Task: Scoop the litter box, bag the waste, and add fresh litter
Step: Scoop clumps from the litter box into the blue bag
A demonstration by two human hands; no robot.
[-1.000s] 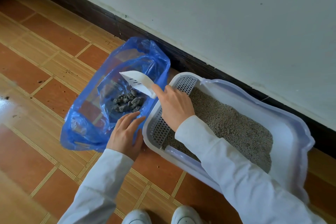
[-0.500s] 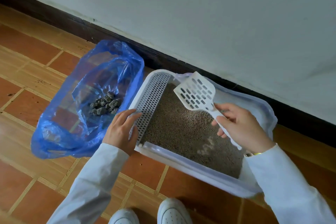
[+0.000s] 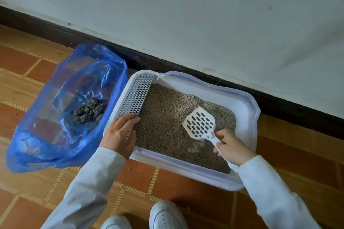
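Right hand (image 3: 230,148) is clenched around the handle of the white scoop (image 3: 200,123), blade angled toward 11 o'clock, lower over the litter (image 3: 163,109) than half a second ago. Left hand (image 3: 121,132) lies flat, loose, on the litter box (image 3: 247,102) grille. Blue bag (image 3: 61,109) with waste clumps (image 3: 89,111) sits at 9 o'clock.

Single head-worn view, looking steeply down, close over floor (image 3: 28,182) beside wall (image 3: 204,15)

Bag (image 3: 61,117) left of litter box (image 3: 247,109); scoop (image 3: 200,123) over litter (image 3: 167,117).
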